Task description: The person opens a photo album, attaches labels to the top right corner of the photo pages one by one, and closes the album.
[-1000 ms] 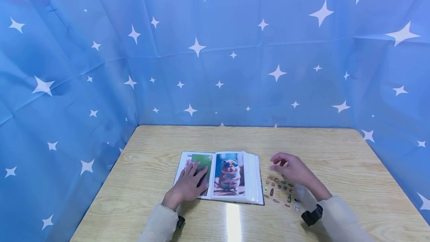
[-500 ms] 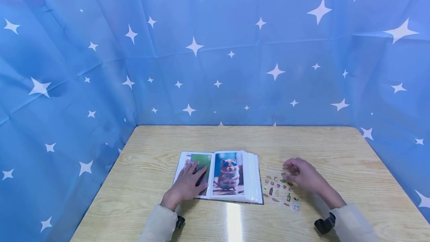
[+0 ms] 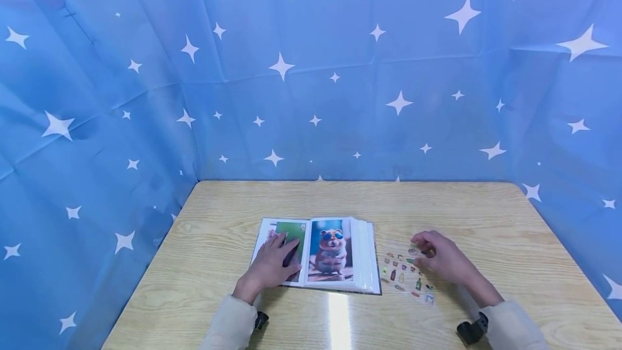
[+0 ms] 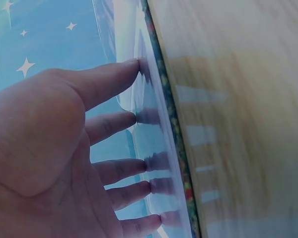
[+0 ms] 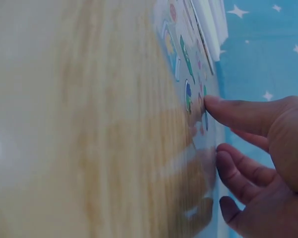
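Note:
An open photo album lies on the wooden table, and its right page shows a hamster in sunglasses. My left hand lies flat on the left page, fingers straight; in the left wrist view the left hand's fingertips press the glossy page. A clear sticker sheet with several small stickers lies right of the album. My right hand rests on the sheet's upper right part. In the right wrist view the thumb tip and fingertips touch the sticker sheet, set apart from each other.
Blue star-printed cloth walls the table on the left, back and right. Bare wood shows behind the album and at the far right of the table. The stack of album pages stands just beyond the stickers.
My right hand has moved right and slightly toward me, settling lower onto the sticker sheet. The left hand has stayed on the album page.

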`<state>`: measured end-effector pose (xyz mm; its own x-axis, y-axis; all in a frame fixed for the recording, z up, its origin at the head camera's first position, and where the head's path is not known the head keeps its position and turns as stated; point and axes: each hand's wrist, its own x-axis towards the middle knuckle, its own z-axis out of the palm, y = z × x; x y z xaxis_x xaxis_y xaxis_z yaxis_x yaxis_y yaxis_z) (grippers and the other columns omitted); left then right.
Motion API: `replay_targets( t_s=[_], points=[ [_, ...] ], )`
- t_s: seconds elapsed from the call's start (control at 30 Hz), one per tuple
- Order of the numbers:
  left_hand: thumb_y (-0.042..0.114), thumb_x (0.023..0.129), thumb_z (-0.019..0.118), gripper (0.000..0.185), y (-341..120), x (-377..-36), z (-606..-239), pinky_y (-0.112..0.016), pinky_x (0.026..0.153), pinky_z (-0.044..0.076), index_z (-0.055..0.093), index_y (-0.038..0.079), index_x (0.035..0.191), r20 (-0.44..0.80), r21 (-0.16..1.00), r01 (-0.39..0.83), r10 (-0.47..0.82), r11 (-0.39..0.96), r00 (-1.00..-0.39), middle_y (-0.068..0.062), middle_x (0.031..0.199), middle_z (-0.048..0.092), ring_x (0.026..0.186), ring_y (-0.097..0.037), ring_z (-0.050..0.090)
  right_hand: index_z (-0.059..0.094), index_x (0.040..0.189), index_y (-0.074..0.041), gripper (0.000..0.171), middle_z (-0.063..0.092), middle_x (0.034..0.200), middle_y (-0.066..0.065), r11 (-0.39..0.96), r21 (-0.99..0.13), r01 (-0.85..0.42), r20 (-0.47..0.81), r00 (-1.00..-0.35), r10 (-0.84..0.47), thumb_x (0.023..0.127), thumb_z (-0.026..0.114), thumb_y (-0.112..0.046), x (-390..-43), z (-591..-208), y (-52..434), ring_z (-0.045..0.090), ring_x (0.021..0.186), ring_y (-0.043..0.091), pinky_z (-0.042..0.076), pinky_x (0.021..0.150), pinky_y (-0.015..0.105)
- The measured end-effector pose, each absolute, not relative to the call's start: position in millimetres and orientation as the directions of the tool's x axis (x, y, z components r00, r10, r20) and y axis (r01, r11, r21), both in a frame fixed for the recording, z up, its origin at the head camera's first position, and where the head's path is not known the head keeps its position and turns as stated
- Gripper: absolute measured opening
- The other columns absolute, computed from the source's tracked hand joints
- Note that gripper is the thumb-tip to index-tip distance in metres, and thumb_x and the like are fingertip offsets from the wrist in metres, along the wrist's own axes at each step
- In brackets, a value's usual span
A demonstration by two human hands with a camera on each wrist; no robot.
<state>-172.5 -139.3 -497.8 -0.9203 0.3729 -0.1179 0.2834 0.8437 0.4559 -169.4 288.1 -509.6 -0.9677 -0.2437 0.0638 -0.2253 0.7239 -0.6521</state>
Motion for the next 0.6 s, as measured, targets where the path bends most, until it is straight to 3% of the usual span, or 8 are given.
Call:
replay_targets(
  t_s=[0.2,0.6],
  points=[
    [0.035,0.095,0.066,0.060,-139,-175,-498,-0.066,0.113,0.024,0.048,0.012,0.147,-0.115,0.453,0.285,0.372,0.845,-0.921,-0.024,0.157,0.030,0.146,-0.048,0.022,0.064,0.112,-0.004,0.038,0.063,0.105,0.006,0.705,-0.671,-0.229,0.093,-0.970,-0.227,0.077,0.081,-0.003,-169,-514,290,0.061,0.094,0.019,0.054,0.080,0.029],
    [0.036,0.096,0.063,0.059,-133,-174,-488,-0.058,0.119,0.020,0.048,0.009,0.146,-0.104,0.475,0.270,0.358,0.838,-0.928,-0.025,0.156,0.032,0.147,-0.045,0.022,0.064,0.112,-0.004,0.036,0.066,0.100,0.002,0.694,-0.672,-0.257,0.125,-0.964,-0.236,0.079,0.078,0.000,-167,-514,292,0.062,0.089,0.014,0.053,0.075,0.024]
  ],
)
